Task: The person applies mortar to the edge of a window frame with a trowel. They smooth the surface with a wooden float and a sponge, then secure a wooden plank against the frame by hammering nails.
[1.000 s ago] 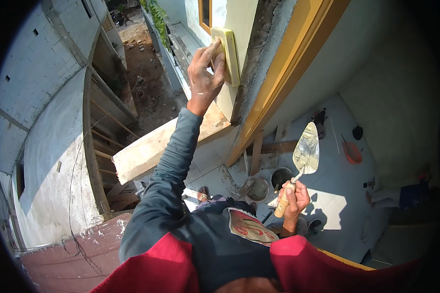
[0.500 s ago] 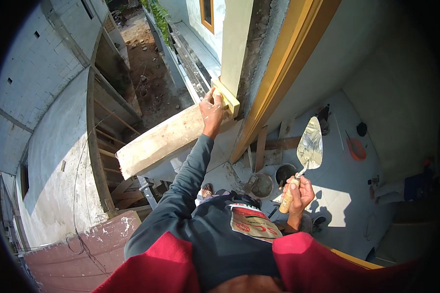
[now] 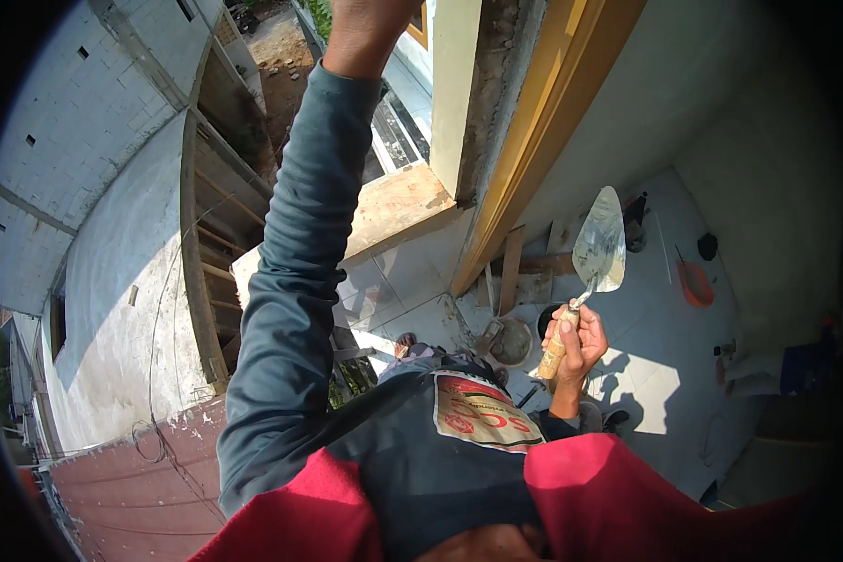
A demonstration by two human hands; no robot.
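My left hand (image 3: 365, 28) is raised to the top edge of the picture beside the pale plastered column (image 3: 454, 112); only its wrist and back show, and its fingers and anything in them are out of view. My grey-sleeved forearm crosses in front of a wooden board (image 3: 403, 211) at the column's foot. My right hand (image 3: 574, 347), lower right, is closed on the wooden handle of a trowel (image 3: 598, 244), whose leaf-shaped metal blade points up, streaked with grey. A yellow-brown wooden frame (image 3: 543, 112) runs along the column's right, past a rough mortar strip.
On the tiled floor (image 3: 412, 290) far below are buckets (image 3: 510, 345), loose planks (image 3: 513, 267), an orange basin (image 3: 695, 281) and my foot (image 3: 405, 345). At left is a drop beside a block wall (image 3: 84, 112), a concrete ledge (image 3: 131, 281) and a maroon wall (image 3: 112, 478) with wires.
My left hand first slid down the column with a yellow float, then rose to the top edge; the float is out of view now. The trowel in my right hand is slightly higher.
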